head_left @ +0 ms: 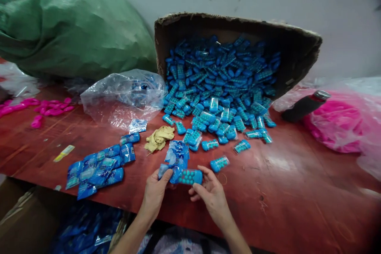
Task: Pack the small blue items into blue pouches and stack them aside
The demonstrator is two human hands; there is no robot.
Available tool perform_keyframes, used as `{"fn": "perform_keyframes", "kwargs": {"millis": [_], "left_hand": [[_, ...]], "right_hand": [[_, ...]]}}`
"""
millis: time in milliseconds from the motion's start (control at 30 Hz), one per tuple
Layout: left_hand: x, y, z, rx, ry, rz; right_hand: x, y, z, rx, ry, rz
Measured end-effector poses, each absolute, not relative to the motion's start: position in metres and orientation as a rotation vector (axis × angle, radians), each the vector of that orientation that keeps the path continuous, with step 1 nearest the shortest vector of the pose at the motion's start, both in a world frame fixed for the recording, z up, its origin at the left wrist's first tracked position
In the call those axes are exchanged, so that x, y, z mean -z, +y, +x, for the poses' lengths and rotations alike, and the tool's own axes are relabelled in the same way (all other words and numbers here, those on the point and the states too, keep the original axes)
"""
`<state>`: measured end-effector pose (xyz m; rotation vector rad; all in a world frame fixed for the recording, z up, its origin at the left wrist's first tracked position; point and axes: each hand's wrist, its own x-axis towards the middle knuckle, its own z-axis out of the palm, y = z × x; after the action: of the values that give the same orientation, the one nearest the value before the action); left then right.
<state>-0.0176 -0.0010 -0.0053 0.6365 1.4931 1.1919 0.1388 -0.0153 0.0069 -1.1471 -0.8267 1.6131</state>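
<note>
Between my hands, over the table's near edge, is a small clear container of turquoise balls with a blue end. Its left end meets the mouth of a printed blue pouch; how far in it sits I cannot tell. My left hand pinches the pouch with thumb and fingers. My right hand grips the container's blue end between thumb and fingers. Just beyond lie flat blue pouches. A single container rests to the right, and several filled pouches are heaped to the left.
A tipped cardboard box spills many blue containers onto the red table. Nearby are a clear plastic bag, a yellowish cloth, a dark bottle, pink items in plastic and a green sack.
</note>
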Motion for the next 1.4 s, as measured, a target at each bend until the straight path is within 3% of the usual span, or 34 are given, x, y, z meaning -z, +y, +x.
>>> {"fn": "perform_keyframes", "kwargs": {"millis": [633, 1200, 1400], "left_hand": [[-0.009, 0.002, -0.015, -1.121, 1.211, 0.422], [-0.005, 0.002, -0.007, -1.190, 1.354, 0.515], [-0.008, 0.004, -0.001, -1.042, 1.148, 0.348]], "right_hand": [[-0.003, -0.019, 0.139, -1.578, -0.848, -1.142], [0.003, -0.021, 0.137, -1.568, -0.964, -1.141], [0.007, -0.026, 0.135, -1.195, -1.309, -1.263]]}}
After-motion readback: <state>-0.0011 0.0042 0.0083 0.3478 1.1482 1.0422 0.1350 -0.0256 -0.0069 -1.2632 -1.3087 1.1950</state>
